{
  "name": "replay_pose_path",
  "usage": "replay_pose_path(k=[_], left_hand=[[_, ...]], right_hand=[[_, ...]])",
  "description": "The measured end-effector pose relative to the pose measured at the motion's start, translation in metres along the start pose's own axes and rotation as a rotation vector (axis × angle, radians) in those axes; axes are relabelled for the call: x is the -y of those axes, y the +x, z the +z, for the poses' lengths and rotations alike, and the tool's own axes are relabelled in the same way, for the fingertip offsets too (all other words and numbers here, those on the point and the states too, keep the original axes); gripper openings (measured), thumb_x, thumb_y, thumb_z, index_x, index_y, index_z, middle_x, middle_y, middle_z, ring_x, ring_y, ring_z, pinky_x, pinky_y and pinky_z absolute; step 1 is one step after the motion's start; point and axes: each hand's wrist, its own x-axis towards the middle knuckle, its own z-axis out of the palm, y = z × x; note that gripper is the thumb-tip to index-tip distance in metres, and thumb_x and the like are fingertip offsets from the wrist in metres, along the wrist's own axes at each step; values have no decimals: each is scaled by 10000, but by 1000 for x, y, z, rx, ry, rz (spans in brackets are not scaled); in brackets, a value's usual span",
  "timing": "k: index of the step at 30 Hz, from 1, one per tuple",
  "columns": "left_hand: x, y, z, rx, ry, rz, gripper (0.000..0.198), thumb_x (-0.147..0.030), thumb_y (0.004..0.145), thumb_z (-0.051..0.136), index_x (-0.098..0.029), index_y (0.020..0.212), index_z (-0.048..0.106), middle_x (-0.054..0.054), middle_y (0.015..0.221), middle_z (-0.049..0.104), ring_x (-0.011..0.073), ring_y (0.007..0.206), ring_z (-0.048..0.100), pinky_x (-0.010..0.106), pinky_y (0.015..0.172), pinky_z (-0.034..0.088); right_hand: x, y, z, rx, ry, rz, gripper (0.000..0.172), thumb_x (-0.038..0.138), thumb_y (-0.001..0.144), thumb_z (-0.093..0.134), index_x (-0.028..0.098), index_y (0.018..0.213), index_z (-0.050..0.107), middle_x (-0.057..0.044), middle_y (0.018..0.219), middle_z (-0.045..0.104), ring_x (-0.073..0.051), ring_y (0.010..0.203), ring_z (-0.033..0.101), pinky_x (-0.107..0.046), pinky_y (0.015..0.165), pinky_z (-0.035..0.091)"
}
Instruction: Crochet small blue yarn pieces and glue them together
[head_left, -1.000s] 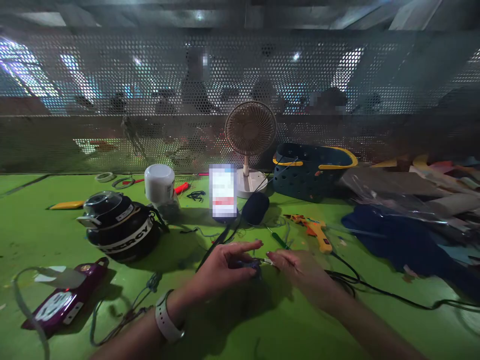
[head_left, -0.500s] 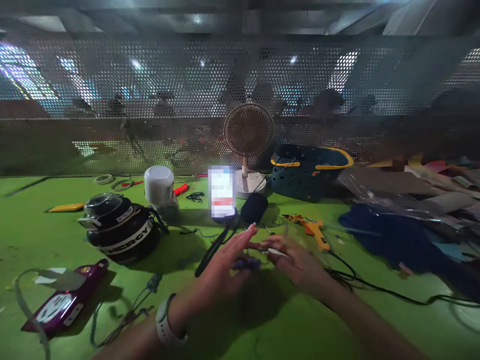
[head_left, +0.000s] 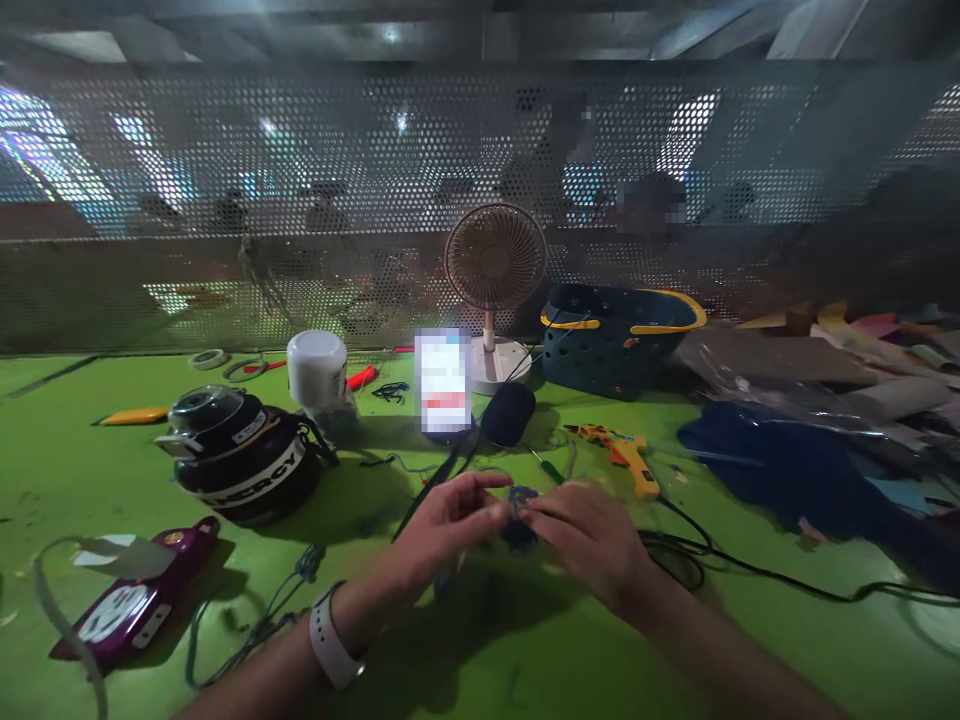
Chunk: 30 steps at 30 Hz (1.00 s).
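Between my hands is a small blue-purple piece [head_left: 520,530], perhaps of yarn; its fine detail is blurred. My left hand [head_left: 448,525], with a white band on the wrist, has its thumb at the piece's left edge and its index finger stretched above it. From the other side, the bent fingers of my right hand [head_left: 589,535] pinch the same piece. Just beyond them lies a thin tool with a green handle [head_left: 553,470]. A dark rounded bundle [head_left: 508,415] rests behind, beside a bright phone screen [head_left: 443,382], which is blurred out.
Left on the green table [head_left: 360,620] are a black jug [head_left: 247,465], a purple power strip [head_left: 135,600], tangled cord [head_left: 259,630] and a white-lidded jar [head_left: 317,370]. Behind stand a fan [head_left: 495,258] and basket [head_left: 600,355]. A yellow glue gun [head_left: 634,468] and dark blue cloth [head_left: 780,455] lie right.
My left fingers, stretched out before, have curled in toward the blue-purple piece. My right hand has turned inward and its fingers have bent onto it. The green-handled tool now shows more clearly.
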Motion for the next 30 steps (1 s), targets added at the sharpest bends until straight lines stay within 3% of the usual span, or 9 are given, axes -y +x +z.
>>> replay_pose_path(k=[2, 6, 8, 11, 14, 17, 22, 27, 30], left_hand=[[4, 2, 4, 6, -101, 2, 443, -277, 702, 799, -155, 1099, 645, 8, 719, 664, 132, 645, 613, 252, 625, 480], [9, 3, 10, -192, -66, 96, 356, -265, 697, 810, -164, 1014, 683, -9, 702, 666, 112, 637, 601, 227, 624, 470], [9, 1, 13, -268, -18, 115, 315, -255, 699, 807, -168, 984, 706, -1, 729, 689, 115, 649, 607, 225, 629, 475], [10, -1, 17, -254, -92, 107, 246, -271, 686, 818, -166, 891, 731, 20, 776, 731, 131, 697, 637, 237, 678, 499], [15, -3, 19, -261, -247, 52, 206, -297, 678, 826, -160, 794, 723, 18, 764, 743, 124, 707, 646, 232, 714, 505], [17, -6, 18, -276, -289, 27, 200, -297, 681, 825, -160, 771, 711, 6, 737, 728, 109, 689, 631, 209, 704, 492], [9, -16, 10, -231, -107, 38, 228, -392, 821, 684, -179, 898, 706, 3, 769, 681, 120, 721, 591, 190, 622, 440], [15, -17, 5, -60, 108, 91, 269, -414, 826, 664, -161, 736, 669, -14, 674, 589, 115, 642, 506, 215, 594, 389], [19, -15, 5, -58, 133, 111, 289, -422, 830, 648, -163, 704, 648, -20, 642, 560, 111, 606, 476, 229, 585, 378]], right_hand=[[4, 2, 1, -31, 66, 74, 259, 115, 883, 547, 255, 1086, 628, -59, 939, 724, -208, 810, 649, -362, 738, 483], [17, 11, -5, -168, 353, 530, 165, 210, 902, 489, 221, 1055, 549, -59, 918, 641, -202, 819, 613, -322, 691, 489], [23, 16, -7, -33, 521, 684, 134, 307, 930, 469, 212, 897, 557, -20, 791, 589, -175, 719, 566, -284, 616, 460], [27, 20, -5, 135, 717, 798, 281, 445, 915, 518, 200, 780, 546, 22, 678, 515, -142, 627, 490, -256, 568, 414], [25, 18, 1, 146, 925, 840, 322, 513, 896, 532, 201, 820, 548, 31, 693, 495, -136, 648, 487, -252, 603, 427], [22, 15, 3, 157, 981, 848, 362, 565, 877, 535, 207, 820, 541, 25, 708, 489, -143, 667, 490, -258, 626, 432], [20, 14, 1, 191, 916, 811, 377, 579, 878, 521, 207, 825, 549, 17, 725, 504, -146, 670, 487, -255, 607, 415], [23, 13, 4, 238, 917, 768, 325, 494, 908, 530, 194, 786, 548, 19, 712, 498, -136, 671, 475, -242, 593, 400], [22, 14, 6, 228, 930, 810, 324, 493, 904, 530, 194, 777, 537, 26, 705, 486, -130, 660, 472, -240, 581, 395]])
